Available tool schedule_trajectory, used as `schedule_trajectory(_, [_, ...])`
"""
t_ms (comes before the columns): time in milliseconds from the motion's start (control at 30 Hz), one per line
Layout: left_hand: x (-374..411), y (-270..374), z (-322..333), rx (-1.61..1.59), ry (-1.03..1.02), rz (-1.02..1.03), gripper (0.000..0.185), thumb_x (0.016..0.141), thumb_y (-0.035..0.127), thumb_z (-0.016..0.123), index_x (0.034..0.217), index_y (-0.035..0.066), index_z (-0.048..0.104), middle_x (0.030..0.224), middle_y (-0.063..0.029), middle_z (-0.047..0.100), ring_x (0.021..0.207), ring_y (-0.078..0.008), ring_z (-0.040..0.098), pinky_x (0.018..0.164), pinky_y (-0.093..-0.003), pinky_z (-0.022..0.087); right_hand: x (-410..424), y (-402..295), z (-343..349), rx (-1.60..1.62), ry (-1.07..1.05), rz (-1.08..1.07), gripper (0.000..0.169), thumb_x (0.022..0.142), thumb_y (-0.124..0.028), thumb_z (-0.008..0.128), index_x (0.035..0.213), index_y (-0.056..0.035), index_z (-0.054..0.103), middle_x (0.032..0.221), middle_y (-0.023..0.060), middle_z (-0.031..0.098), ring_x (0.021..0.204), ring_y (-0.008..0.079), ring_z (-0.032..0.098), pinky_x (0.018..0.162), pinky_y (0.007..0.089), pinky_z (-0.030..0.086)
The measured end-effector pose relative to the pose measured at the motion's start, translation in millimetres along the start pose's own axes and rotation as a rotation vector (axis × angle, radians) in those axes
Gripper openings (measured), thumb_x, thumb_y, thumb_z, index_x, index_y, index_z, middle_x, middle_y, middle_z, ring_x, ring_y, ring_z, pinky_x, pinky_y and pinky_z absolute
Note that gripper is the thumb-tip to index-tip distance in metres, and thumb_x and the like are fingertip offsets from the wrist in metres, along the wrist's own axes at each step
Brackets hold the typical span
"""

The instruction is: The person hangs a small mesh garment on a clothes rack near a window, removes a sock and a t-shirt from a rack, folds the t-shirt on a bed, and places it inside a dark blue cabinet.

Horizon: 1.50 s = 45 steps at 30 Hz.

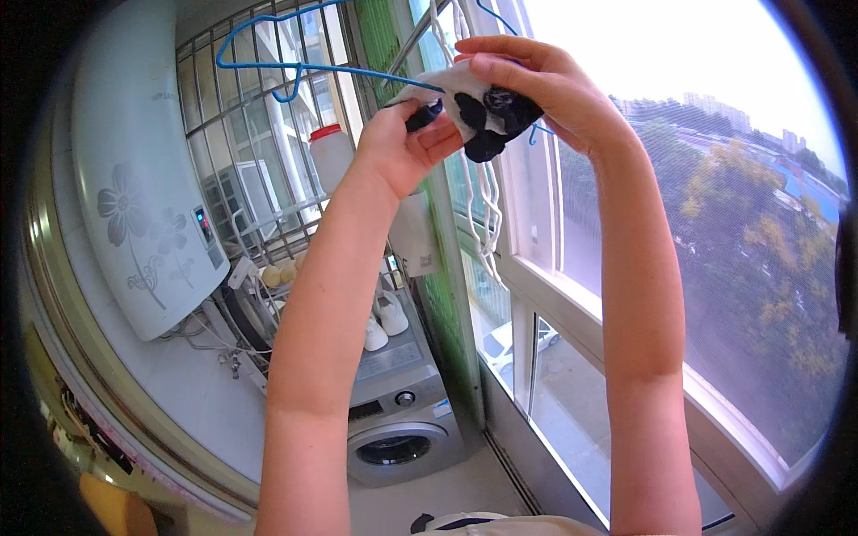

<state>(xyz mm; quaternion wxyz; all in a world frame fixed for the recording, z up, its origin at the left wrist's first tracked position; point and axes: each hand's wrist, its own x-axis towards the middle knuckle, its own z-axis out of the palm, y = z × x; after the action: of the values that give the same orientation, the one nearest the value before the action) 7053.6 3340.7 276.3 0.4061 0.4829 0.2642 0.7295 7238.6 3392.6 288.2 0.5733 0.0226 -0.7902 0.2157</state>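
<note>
Both arms reach up to a bunched white cloth item with black patches, next to a blue clothes hanger. My left hand grips the cloth's lower left side, its fingers curled under it. My right hand pinches the cloth's upper right part between thumb and fingers. One end of the hanger's bar runs into the cloth between the hands; how far it goes in is hidden. Part of another blue hanger shows behind the cloth. White cords hang below it.
A window frame with a screen runs along the right. At the left hangs a white water heater. Below stands a washing machine with white shoes on top. A red-lidded plastic jar stands by the barred window.
</note>
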Motion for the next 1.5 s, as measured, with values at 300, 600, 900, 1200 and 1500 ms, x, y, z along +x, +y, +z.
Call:
schedule_trajectory(300, [-10.3, -8.3, -36.2, -0.250, -0.139, 0.203, 0.031, 0.099, 0.018, 0.033, 0.120, 0.003, 0.049, 0.117, -0.0133, 0.059, 0.109, -0.0315, 0.059, 0.094, -0.0526, 0.048, -25.9, 18.4, 9.8, 0.170, 0.101, -0.010, 0.034, 0.083, -0.013, 0.065, 0.117, -0.0081, 0.064, 0.115, 0.0130, 0.063, 0.107, 0.0242, 0.060, 0.093, 0.0352, 0.050])
schedule_trajectory(600, [-18.9, -10.8, -47.4, -0.301, -0.236, 0.166, 0.027, 0.090, 0.007, 0.045, 0.115, 0.003, 0.054, 0.117, -0.0142, 0.059, 0.108, -0.0306, 0.058, 0.093, -0.0464, 0.048, -30.9, 16.9, 32.1, -0.272, 0.249, -0.007, 0.043, 0.079, -0.025, 0.070, 0.119, -0.0100, 0.061, 0.109, 0.0116, 0.064, 0.097, 0.0226, 0.061, 0.083, 0.0370, 0.051])
schedule_trajectory(900, [-28.7, -2.6, -43.7, -0.153, -0.285, 0.152, 0.034, 0.089, 0.002, 0.043, 0.122, 0.000, 0.049, 0.120, -0.0174, 0.055, 0.116, -0.0394, 0.052, 0.094, -0.0503, 0.047, -28.7, 37.6, 23.0, -0.921, 0.246, -0.028, 0.035, 0.077, -0.006, 0.056, 0.110, -0.0104, 0.066, 0.110, 0.0086, 0.065, 0.104, 0.0318, 0.057, 0.092, 0.0391, 0.044])
schedule_trajectory(1200, [-42.6, -3.0, -40.7, 0.449, -0.289, 0.401, 0.044, 0.081, 0.006, 0.062, 0.124, 0.002, 0.054, 0.110, -0.0078, 0.062, 0.091, -0.0152, 0.060, 0.082, -0.0313, 0.048, -28.0, 12.2, 46.0, -0.260, 0.201, -0.031, 0.040, 0.089, -0.014, 0.038, 0.125, -0.0049, 0.052, 0.116, 0.0202, 0.061, 0.107, 0.0321, 0.059, 0.095, 0.0367, 0.043])
schedule_trajectory(1500, [-40.4, 22.4, -11.5, 0.761, -0.172, 0.701, 0.028, 0.092, 0.021, 0.055, 0.114, 0.008, 0.065, 0.099, -0.0023, 0.067, 0.097, -0.0127, 0.060, 0.089, -0.0259, 0.043, -28.7, 27.8, 41.6, -0.110, 0.233, -0.111, 0.044, 0.097, -0.030, 0.039, 0.131, -0.0042, 0.048, 0.124, 0.0165, 0.057, 0.116, 0.0275, 0.053, 0.098, 0.0347, 0.040])
